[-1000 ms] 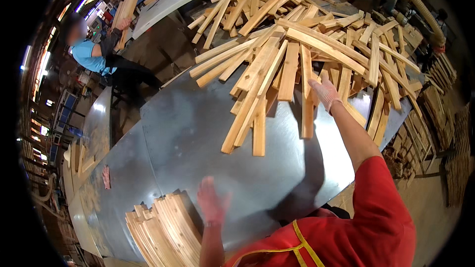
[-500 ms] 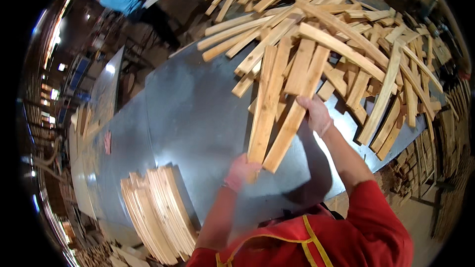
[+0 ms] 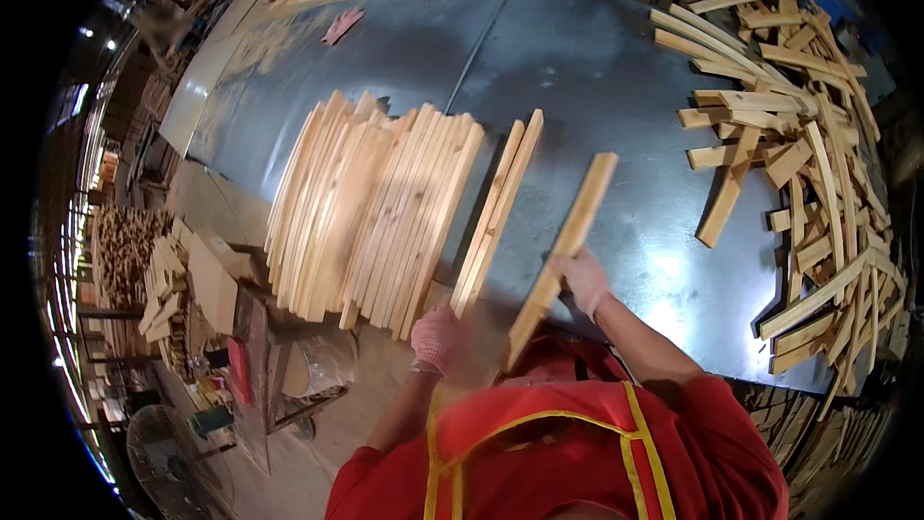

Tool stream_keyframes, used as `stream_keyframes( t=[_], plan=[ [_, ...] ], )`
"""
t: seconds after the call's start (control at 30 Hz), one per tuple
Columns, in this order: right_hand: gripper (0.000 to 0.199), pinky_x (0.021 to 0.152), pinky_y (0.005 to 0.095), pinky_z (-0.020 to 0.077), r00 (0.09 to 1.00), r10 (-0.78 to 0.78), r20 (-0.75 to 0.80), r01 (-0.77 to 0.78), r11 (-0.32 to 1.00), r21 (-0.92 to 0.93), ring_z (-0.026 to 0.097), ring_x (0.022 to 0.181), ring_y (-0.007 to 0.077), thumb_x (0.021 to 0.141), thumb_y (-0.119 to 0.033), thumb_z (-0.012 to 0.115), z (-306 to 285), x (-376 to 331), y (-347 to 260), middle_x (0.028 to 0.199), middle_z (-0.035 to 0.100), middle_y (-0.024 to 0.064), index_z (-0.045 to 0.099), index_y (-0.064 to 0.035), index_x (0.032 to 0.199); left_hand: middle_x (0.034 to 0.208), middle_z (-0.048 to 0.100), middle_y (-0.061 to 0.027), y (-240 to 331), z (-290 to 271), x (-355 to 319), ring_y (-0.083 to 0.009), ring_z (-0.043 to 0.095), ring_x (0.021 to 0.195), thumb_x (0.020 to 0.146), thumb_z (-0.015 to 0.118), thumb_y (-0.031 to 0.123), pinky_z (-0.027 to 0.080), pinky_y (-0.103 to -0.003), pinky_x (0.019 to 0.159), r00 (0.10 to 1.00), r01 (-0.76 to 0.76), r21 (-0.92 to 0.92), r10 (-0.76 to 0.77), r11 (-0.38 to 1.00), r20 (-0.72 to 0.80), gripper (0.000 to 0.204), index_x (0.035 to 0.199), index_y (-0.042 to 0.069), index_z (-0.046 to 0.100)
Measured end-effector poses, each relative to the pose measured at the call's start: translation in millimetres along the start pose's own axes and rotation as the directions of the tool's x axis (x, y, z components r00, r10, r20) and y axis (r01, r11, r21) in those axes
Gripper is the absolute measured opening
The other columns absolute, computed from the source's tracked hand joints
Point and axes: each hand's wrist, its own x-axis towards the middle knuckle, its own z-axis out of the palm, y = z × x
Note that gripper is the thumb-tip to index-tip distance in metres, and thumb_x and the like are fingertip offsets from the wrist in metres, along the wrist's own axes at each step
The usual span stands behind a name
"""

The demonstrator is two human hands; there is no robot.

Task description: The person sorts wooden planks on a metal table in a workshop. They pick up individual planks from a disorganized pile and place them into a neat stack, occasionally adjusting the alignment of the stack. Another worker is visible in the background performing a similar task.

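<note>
My left hand (image 3: 438, 335), in a pinkish knitted glove, is closed round the near end of a pair of narrow wooden strips (image 3: 498, 217). The two strips lie side by side, just right of a tight row of similar strips (image 3: 385, 207) set on the metal table (image 3: 587, 67). A narrow gap separates the pair from the row. To the right, my right hand (image 3: 582, 281) grips a single wooden strip (image 3: 566, 250) near its middle. That strip is slanted, its far end over the table and its near end close to my red apron.
A loose heap of wooden strips (image 3: 804, 135) covers the table's right side. A pink glove (image 3: 343, 26) lies toward the far left of the tabletop. A cardboard box (image 3: 214, 274) and a standing fan (image 3: 173, 457) are at the lower left.
My view and both hands have swung left, from the loose heap to the row. The pieces have come along. The right hand's strip is now apart from the left hand's pair.
</note>
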Motion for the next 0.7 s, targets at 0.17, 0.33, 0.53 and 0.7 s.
stream_keyframes(
  t=[0.17,0.33,0.53,0.7],
  plan=[
    [0.054,0.091,0.0399,0.0535,0.975,-0.223,0.000,0.202,0.883,-0.424,0.069,0.104,0.0308,0.088,-0.025,0.072,128,59,-10,0.113,0.073,0.0208,0.060,0.0043,0.132,0.130,0.069,-0.0123,-14,-31,-7,-0.0353,0.066,0.114,0.085,0.078,0.051,0.051,-0.050,0.097,0.985,-0.134,0.178,0.150,0.975,-0.083,0.079,0.147,0.012,0.050],
    [0.058,0.085,0.0336,0.0522,0.916,-0.186,0.356,0.286,0.924,-0.254,0.062,0.097,0.0178,0.088,-0.023,0.074,146,58,-14,0.112,0.069,0.0089,0.059,-0.0009,0.139,0.137,0.064,-0.0203,-23,-19,6,-0.0406,0.062,0.123,0.077,0.087,0.040,0.048,-0.050,0.106,0.861,-0.305,0.328,0.406,0.894,-0.306,0.092,0.151,0.002,0.048],
    [0.077,0.111,0.0378,0.0446,0.953,-0.293,0.081,0.294,0.818,-0.494,0.061,0.129,0.0271,0.092,-0.043,0.070,-25,-33,-43,0.136,0.067,0.0160,0.046,-0.0047,0.154,0.149,0.055,-0.0167,33,-33,-13,-0.0390,0.051,0.137,0.077,0.082,0.027,0.042,-0.052,0.114,0.961,-0.190,0.155,0.216,0.969,-0.170,0.085,0.152,0.007,0.048],
    [0.062,0.107,0.0425,0.0484,0.524,-0.502,-0.688,0.122,0.844,-0.522,0.062,0.125,0.0399,0.098,-0.038,0.060,-271,-130,-2,0.131,0.066,0.0235,0.052,-0.0037,0.149,0.160,0.045,-0.0235,69,22,23,-0.0428,0.044,0.145,0.073,0.086,0.033,0.039,-0.051,0.120,0.876,-0.443,0.273,0.477,0.854,-0.071,0.098,0.158,0.010,0.044]
  ],
)
